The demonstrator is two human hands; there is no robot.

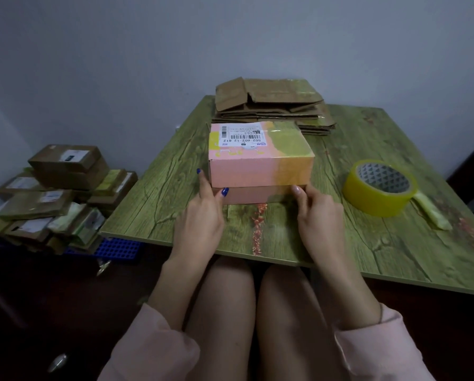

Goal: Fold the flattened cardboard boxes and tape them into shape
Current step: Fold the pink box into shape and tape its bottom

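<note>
A pink cardboard box (260, 158) with a white shipping label and yellow tape on top stands folded in the middle of the green table (368, 251). My left hand (203, 213) holds its lower left front corner, the index finger up the side and the thumb on the front flap. My right hand (317, 213) grips the lower right front corner with curled fingers. A stack of flattened brown cardboard boxes (271, 105) lies behind the pink box. A roll of yellow tape (379, 187) with a loose end lies to the right.
To the left, below the table's edge, a pile of taped brown boxes (57, 193) rests on a blue crate (114, 247). A grey wall rises behind the table. My knees show under the table's near edge.
</note>
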